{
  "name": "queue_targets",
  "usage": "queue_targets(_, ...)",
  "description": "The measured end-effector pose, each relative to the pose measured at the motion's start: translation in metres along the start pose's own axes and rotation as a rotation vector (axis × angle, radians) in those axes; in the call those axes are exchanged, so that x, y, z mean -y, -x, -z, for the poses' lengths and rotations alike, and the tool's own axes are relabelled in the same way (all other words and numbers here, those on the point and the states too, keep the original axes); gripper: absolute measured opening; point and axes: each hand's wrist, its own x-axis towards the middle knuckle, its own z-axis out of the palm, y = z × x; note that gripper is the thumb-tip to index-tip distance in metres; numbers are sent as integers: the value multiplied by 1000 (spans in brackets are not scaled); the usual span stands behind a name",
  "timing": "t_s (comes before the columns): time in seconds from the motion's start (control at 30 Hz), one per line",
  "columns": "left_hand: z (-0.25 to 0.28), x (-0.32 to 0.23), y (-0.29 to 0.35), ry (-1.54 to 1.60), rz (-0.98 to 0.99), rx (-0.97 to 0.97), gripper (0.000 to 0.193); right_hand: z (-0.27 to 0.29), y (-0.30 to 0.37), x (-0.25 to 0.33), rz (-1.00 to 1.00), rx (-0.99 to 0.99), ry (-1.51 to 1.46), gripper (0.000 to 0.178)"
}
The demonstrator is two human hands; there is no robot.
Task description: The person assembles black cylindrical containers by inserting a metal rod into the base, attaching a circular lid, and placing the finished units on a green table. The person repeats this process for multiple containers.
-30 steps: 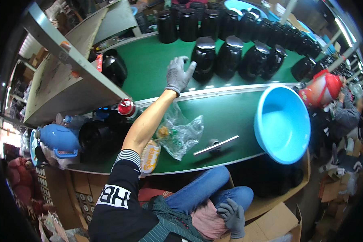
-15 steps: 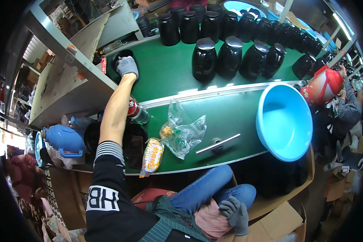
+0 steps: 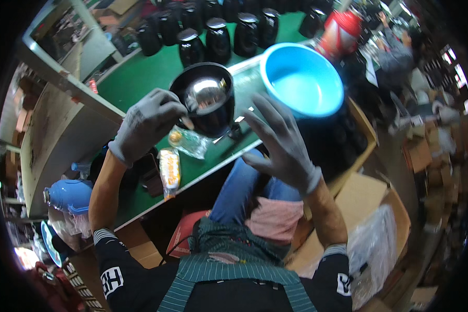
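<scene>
Green worktop (image 3: 140,78), black pot (image 3: 213,112) in left hand (image 3: 148,125)

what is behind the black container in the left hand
Beyond the black container, held by the left hand, black jars with shiny tops stand on the green table. Whatever the container itself covers, including part of the table, cannot be seen.

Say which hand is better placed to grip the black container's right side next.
Probably the right hand: open, seemingly empty and near that side, while the left hand holds the black container.
</scene>
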Motion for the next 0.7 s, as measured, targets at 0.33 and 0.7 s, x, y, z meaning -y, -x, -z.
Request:
queue_targets(0.33,-82,-138,38,353,-388,63,74,65,184,82,-703,-97,-420,68)
queue_targets(0.7,-130,-180,12,286,-226,73,41,55,243,103,-1274,-227,-728,60)
